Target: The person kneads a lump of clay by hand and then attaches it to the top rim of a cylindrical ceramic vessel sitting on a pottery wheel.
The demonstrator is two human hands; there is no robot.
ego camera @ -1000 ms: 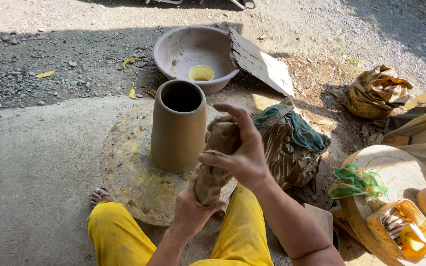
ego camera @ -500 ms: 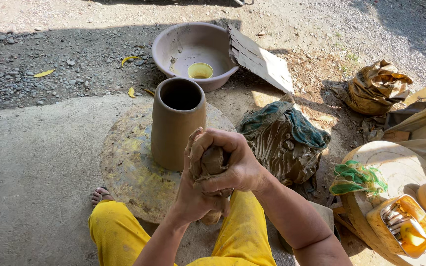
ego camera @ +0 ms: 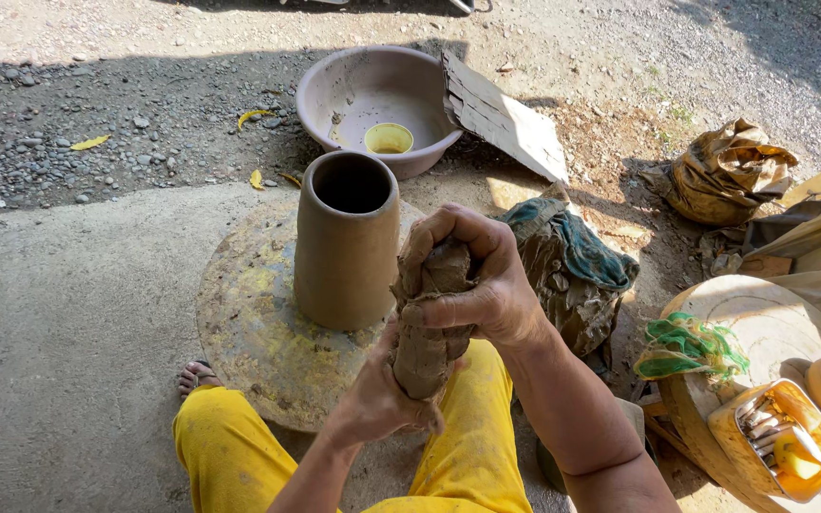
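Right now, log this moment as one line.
both hands squeezing clay roll | left hand low | right hand top | clay pot on wheel

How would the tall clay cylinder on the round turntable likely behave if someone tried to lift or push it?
The clay cylinder looks damp and unfired, like the lump squeezed between the left hand and right hand, so its walls would probably dent under a grip. Tall and open-topped, it might tip if pushed high up. It probably sticks somewhat to the turntable.

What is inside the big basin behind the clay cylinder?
The basin holds a small yellow cup on its muddy floor. Its right rim is covered by a leaning cardboard sheet, and the clay cylinder hides part of its near wall.
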